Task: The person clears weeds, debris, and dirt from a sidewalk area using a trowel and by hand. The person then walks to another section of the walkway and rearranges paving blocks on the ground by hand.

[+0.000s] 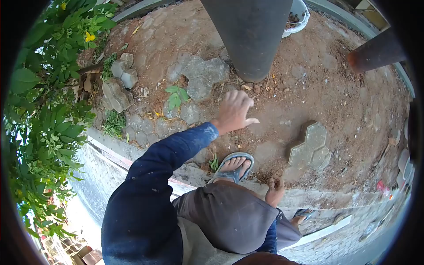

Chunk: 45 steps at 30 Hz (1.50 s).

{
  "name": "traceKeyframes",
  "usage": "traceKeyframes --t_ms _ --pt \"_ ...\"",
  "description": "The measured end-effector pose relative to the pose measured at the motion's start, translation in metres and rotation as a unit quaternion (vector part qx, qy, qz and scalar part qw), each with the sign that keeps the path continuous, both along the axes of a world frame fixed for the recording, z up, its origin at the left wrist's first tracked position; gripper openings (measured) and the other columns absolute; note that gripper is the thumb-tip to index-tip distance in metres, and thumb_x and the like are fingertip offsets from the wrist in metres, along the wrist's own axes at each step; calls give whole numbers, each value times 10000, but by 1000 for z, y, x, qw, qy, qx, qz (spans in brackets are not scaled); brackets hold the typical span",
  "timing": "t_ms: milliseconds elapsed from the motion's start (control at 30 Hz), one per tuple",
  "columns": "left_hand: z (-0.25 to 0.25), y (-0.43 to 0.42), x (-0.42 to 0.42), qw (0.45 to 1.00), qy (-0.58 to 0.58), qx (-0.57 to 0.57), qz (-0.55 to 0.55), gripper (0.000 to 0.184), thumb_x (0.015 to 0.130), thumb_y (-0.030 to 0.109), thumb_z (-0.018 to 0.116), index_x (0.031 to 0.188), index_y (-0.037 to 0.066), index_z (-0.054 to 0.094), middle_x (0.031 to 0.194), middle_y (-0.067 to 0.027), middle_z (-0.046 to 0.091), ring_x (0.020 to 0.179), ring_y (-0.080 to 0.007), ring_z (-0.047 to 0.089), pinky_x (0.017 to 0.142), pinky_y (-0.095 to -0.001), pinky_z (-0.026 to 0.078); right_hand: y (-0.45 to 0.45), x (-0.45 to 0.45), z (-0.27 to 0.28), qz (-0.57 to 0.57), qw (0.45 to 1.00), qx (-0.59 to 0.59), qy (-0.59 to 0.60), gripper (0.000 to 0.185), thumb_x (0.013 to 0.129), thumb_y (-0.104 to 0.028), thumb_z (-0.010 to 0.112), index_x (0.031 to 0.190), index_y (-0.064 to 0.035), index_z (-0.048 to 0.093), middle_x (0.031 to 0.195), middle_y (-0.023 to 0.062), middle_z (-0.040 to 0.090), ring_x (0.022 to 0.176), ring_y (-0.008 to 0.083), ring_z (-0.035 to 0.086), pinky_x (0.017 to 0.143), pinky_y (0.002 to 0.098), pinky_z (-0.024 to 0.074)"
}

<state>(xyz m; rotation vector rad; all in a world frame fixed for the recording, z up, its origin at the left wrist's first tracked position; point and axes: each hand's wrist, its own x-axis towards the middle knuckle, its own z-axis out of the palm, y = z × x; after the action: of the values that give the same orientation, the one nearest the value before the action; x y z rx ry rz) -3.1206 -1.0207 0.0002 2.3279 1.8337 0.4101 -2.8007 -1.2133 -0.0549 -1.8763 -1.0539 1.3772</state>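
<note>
My left hand (234, 112) reaches over the soil in a dark blue sleeve, thumb apart from the fingers, holding nothing. It is above the ground between the dark column (251, 44) and my sandalled foot (232, 168). Low beside my knee, my right hand (274, 192) has its fingers curled together near the soil; anything in them is too small to make out. A three-lobed paving block (311, 145) lies to the upper right of that hand. Another such block (203, 77) is set in the ground beyond my left hand.
Loose stone blocks (117, 92) lie at the left by a leafy bush (39, 110) with yellow flowers. A white basin (300, 22) stands behind the column. A second pipe-like post (375, 53) is at the upper right. A concrete edge (327, 198) runs along the near side.
</note>
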Motion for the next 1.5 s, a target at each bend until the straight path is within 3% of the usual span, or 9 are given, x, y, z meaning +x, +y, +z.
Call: traceKeyframes --t_ms 133,300,467,667,967,1133,1233,1333,1500 --pt "-1 10 -92 993 55 -5 105 938 588 572 826 1255 26 456 1274 -179 446 1174 -345 419 995 -500 335 2 -13 -3 -1 1000 -1 26 137 879 -24 605 1002 32 625 810 57 644 722 97 569 674 249 462" --pt "-21 40 -136 983 147 -76 79 1225 547 561 848 1481 55 238 1493 -274 227 1393 -470 180 1163 -566 114 9 -23 -4 51 998 -1 -21 123 883 -43 609 983 25 636 797 51 639 709 100 562 653 254 458" --pt "-8 65 -145 982 105 -120 100 1097 568 455 854 1451 101 307 1211 -225 504 1219 -426 400 1129 -513 238 20 -26 7 42 999 22 -21 123 885 -52 608 979 22 639 787 53 639 680 99 553 627 254 454" --pt "21 26 -121 991 102 -82 16 1063 535 374 885 1390 52 343 1172 -229 493 1134 -421 434 1019 -501 351 24 -24 26 -9 1000 2 -29 136 882 -53 618 1002 6 640 787 46 639 691 90 558 637 248 462" --pt "67 -32 14 981 -191 17 -29 1086 525 420 891 1314 -60 318 1201 -237 400 1140 -365 422 984 -484 367 18 -20 42 -88 994 55 44 176 915 -106 627 1045 12 618 816 35 623 715 100 565 676 263 469" --pt "80 23 135 960 -226 3 -167 1065 519 535 854 1272 -73 409 1009 -171 480 915 -278 468 822 -423 417 65 -4 83 -234 940 245 -40 300 997 -182 500 1217 21 490 1118 115 532 995 186 538 889 308 444" --pt "50 45 208 965 -146 22 -218 1111 519 626 821 1310 -50 432 982 -165 499 916 -283 475 879 -450 421 95 21 95 -259 918 270 -130 425 1030 -303 427 1284 36 461 1215 171 496 1098 254 523 987 391 433" --pt "22 49 255 980 -41 52 -187 1108 538 659 797 1339 -14 431 986 -163 504 957 -298 488 980 -496 389 118 40 89 -157 923 259 -237 551 1029 -419 366 1364 14 428 1354 214 442 1259 319 428 1064 426 345" --pt "33 51 201 958 -210 136 -137 832 661 481 811 1281 35 480 1073 -184 509 1030 -331 470 1026 -523 322 134 48 66 29 919 264 -292 600 1024 -475 318 1401 -20 421 1382 235 420 1327 354 341 1101 483 265"
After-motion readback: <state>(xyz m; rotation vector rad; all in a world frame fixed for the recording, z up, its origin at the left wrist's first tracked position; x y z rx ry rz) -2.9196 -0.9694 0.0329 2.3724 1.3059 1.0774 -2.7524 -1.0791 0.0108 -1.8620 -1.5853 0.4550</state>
